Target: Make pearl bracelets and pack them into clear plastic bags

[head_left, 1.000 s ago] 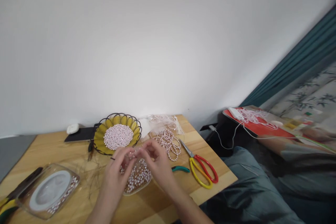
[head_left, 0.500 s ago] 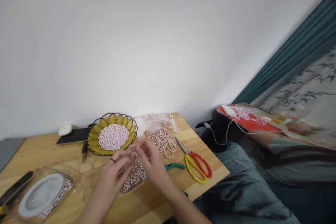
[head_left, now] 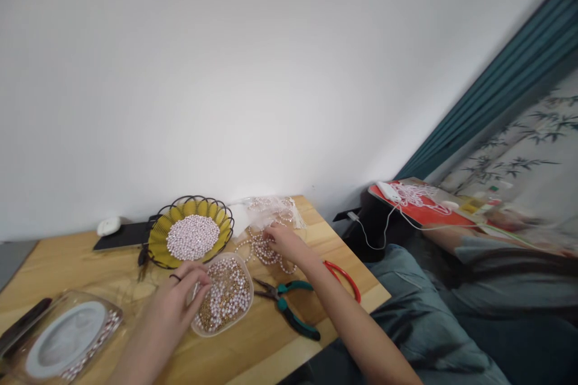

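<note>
My left hand (head_left: pixel 187 292) is at the left rim of a clear plastic tub (head_left: pixel 226 328) filled with pink and gold beads (head_left: pixel 223 292). Thumb and fingers are pinched together; whatever they hold is too small to make out. A dark ring circles one finger. At the back of the table, my right hand (head_left: pixel 286 245) has its fingers curled down onto a pile of pink bead strands (head_left: pixel 264 251), its fingertips partly hidden among them. Beneath the right forearm lie green-handled pliers (head_left: pixel 284 299), and red-handled scissors (head_left: pixel 350 280) are mostly covered by that arm.
A yellow basket (head_left: pixel 156 243) with pink beads stands against the wall. Behind the strands lies a clear bag (head_left: pixel 266 207). At left are a clear lidded container (head_left: pixel 67 337), a black phone (head_left: pixel 120 236) and a white case (head_left: pixel 109 227). Another person sits at the red table (head_left: pixel 419 213).
My hands were together over the bead tub and have parted. The right one moved back and right onto the strands; the left drew slightly left, uncovering the tub and pliers.
</note>
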`<state>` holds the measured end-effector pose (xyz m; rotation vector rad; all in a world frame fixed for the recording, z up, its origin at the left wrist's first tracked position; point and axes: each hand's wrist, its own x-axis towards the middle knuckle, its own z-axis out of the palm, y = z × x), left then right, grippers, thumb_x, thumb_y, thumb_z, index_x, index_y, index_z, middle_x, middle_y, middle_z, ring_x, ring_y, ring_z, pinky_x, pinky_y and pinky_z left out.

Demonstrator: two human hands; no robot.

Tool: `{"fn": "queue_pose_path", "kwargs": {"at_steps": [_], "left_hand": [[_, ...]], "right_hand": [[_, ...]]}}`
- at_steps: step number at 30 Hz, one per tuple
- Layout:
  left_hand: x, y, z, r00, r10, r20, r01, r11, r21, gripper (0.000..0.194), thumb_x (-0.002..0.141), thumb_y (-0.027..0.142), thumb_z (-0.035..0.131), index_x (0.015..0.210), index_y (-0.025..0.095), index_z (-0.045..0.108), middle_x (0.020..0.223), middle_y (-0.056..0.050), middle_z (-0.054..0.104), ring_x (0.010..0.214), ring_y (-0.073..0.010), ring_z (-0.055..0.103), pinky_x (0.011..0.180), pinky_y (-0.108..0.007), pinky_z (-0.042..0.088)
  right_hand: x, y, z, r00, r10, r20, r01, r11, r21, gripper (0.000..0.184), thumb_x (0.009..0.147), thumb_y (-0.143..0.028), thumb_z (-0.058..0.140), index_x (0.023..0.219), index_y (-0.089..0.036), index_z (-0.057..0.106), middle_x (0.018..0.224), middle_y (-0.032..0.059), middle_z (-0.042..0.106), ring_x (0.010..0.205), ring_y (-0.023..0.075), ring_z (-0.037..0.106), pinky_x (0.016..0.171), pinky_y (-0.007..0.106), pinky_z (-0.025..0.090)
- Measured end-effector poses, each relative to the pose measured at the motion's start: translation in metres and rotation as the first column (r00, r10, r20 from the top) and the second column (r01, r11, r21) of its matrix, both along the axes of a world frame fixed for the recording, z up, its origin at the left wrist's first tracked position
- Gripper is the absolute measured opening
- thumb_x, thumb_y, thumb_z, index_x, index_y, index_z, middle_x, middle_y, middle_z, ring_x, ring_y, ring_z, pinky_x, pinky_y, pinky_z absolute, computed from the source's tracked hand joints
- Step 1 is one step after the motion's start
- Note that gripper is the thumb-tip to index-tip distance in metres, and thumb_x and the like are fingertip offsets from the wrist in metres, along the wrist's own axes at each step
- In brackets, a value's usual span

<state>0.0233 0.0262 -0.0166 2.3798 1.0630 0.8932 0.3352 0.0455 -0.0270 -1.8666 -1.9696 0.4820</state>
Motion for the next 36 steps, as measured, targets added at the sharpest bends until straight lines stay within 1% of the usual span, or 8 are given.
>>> {"fn": "queue_pose_path", "kwargs": {"at_steps": [6,13,18,21,23,26,28,36], "left_hand": [[0.000,0.001,0.000,1.000,-0.007,-0.021,0.007,1.000,-0.018,0.025,0.096,0.039,0.050,0.083,0.027,0.067,0.100,-0.005,0.073,0.086,-0.0251,0.075,0.078,-0.034,0.057],[0.003,0.003,0.005,1.000,-0.025,-0.014,0.025,1.000,-0.008,0.023,0.094,0.037,0.049,0.082,0.027,0.067,0.098,-0.005,0.073,0.087,-0.0254,0.075,0.079,-0.035,0.056],[0.012,0.001,0.006,0.994,-0.049,-0.097,0.049,0.999,-0.007,0.024,0.097,0.032,0.046,0.085,0.025,0.066,0.102,-0.007,0.072,0.089,-0.0259,0.073,0.081,-0.038,0.056],[0.020,0.001,0.009,0.989,-0.059,-0.138,0.059,0.998,-0.004,0.024,0.097,0.029,0.045,0.088,0.024,0.067,0.106,-0.008,0.072,0.092,-0.0273,0.072,0.083,-0.040,0.057],[0.026,0.000,0.011,0.986,-0.070,-0.149,0.071,0.998,-0.003,0.024,0.096,0.028,0.045,0.089,0.024,0.068,0.107,-0.008,0.073,0.091,-0.0278,0.073,0.081,-0.040,0.057],[0.030,-0.001,0.014,0.984,-0.084,-0.155,0.086,0.996,0.002,0.026,0.094,0.023,0.044,0.099,0.024,0.069,0.113,-0.009,0.073,0.097,-0.0290,0.073,0.082,-0.041,0.058],[0.031,-0.002,0.016,0.985,-0.084,-0.150,0.087,0.996,0.010,0.028,0.094,0.022,0.044,0.105,0.025,0.069,0.117,-0.009,0.073,0.101,-0.0294,0.072,0.083,-0.040,0.058],[0.022,-0.007,0.023,0.990,-0.116,-0.077,0.112,0.992,-0.050,0.021,0.095,0.025,0.050,0.087,0.026,0.069,0.104,-0.007,0.073,0.091,-0.0268,0.071,0.080,-0.037,0.055]], "right_hand": [[0.022,-0.005,0.024,0.994,-0.015,-0.109,0.020,0.998,0.052,0.013,0.079,-0.005,0.071,0.085,-0.015,0.077,0.079,0.0041,0.074,0.077,0.0189,0.066,0.071,0.028,0.049],[0.039,-0.012,0.060,0.974,-0.027,-0.223,0.067,0.982,0.175,0.014,0.082,-0.008,0.066,0.082,-0.017,0.077,0.075,0.0030,0.076,0.072,0.0179,0.068,0.069,0.029,0.051],[0.017,-0.037,0.101,0.963,0.048,-0.266,0.022,0.967,0.252,0.012,0.087,-0.017,0.068,0.083,-0.023,0.078,0.076,-0.0003,0.076,0.070,0.0169,0.066,0.064,0.029,0.048],[-0.011,-0.053,0.122,0.925,0.204,-0.321,-0.100,0.944,0.313,0.010,0.088,-0.022,0.071,0.082,-0.026,0.079,0.075,-0.0020,0.076,0.068,0.0156,0.064,0.061,0.028,0.044],[-0.031,-0.061,0.130,0.883,0.301,-0.360,-0.196,0.934,0.298,0.012,0.090,-0.022,0.070,0.084,-0.028,0.079,0.075,-0.0033,0.075,0.068,0.0148,0.063,0.060,0.027,0.044],[-0.056,-0.065,0.132,0.837,0.362,-0.411,-0.284,0.928,0.240,0.016,0.091,-0.018,0.068,0.087,-0.028,0.079,0.077,-0.0036,0.075,0.070,0.0143,0.063,0.062,0.026,0.046],[-0.067,-0.062,0.128,0.835,0.356,-0.420,-0.279,0.931,0.235,0.019,0.091,-0.014,0.066,0.086,-0.028,0.079,0.077,-0.0035,0.076,0.070,0.0141,0.065,0.063,0.027,0.048],[-0.078,-0.041,0.109,0.920,0.267,-0.286,-0.171,0.932,0.320,0.020,0.087,-0.009,0.068,0.083,-0.027,0.077,0.072,-0.0027,0.075,0.067,0.0148,0.066,0.064,0.028,0.049]]}}
